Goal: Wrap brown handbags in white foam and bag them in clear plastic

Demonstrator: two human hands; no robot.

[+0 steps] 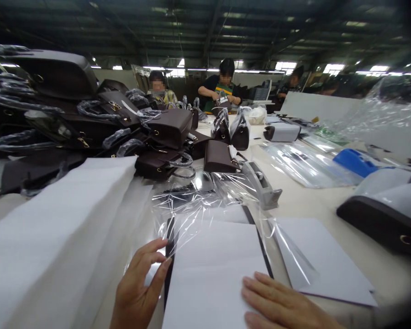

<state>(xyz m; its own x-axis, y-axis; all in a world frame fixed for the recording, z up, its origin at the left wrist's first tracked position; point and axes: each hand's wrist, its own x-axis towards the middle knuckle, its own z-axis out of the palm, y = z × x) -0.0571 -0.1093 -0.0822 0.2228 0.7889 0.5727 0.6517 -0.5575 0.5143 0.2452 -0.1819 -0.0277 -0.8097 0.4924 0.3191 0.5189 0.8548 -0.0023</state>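
A white paper sheet (215, 269) lies over a dark, flat piece whose edges show on both sides. Clear plastic film (195, 224) wraps its far end and spreads crumpled beyond it. At the left edge, my left hand (142, 283) has thumb and fingertips closing on the film. My right hand (277, 299) rests flat on the right part of the sheet, fingers stretched out. To the right lies a stack of white sheets (325, 260), with a corner of film over its near-left part.
A large stack of white paper (55, 219) stands at left, below piled dark brown handbags (171, 125) with wrapped handles. Beyond the film sits a grey tape dispenser (260, 185). Clear plastic bags (308, 164), a blue object (354, 162) and another handbag (383, 219) lie right. Co-workers (222, 87) are behind.
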